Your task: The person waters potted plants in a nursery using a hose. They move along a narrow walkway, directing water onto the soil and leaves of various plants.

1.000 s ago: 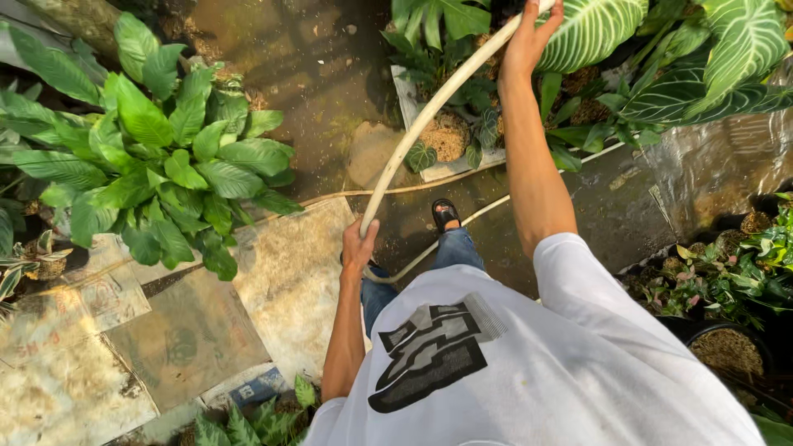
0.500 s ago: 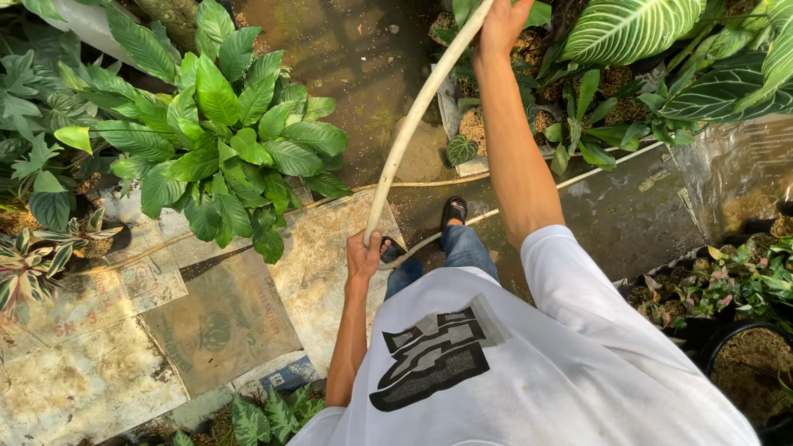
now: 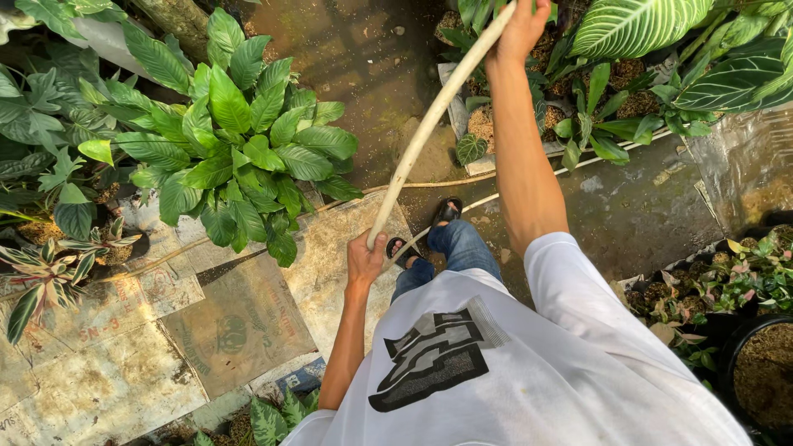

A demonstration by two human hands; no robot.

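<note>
Pale hose (image 3: 434, 124) end beyond top edge, right-hand fingers (image 3: 541, 10) cropped.

Cream hose (image 3: 434, 124), white-striped green leaf (image 3: 636, 25), white shirt (image 3: 529, 372).

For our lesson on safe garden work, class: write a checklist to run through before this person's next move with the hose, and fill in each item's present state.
1. Left hand has a grip on the hose: ok, fingers wrap it.
2. Right hand has a grip higher up: ok.
3. Hose free of kinks between the hands: ok, it runs in one smooth line.
4. Nozzle end and water flow: cannot tell, out of frame.
5. Footing: not ok, the ground looks wet and a thin line lies by the sandals.
6. Leafy plant clear of the hose: ok, apart.
</note>
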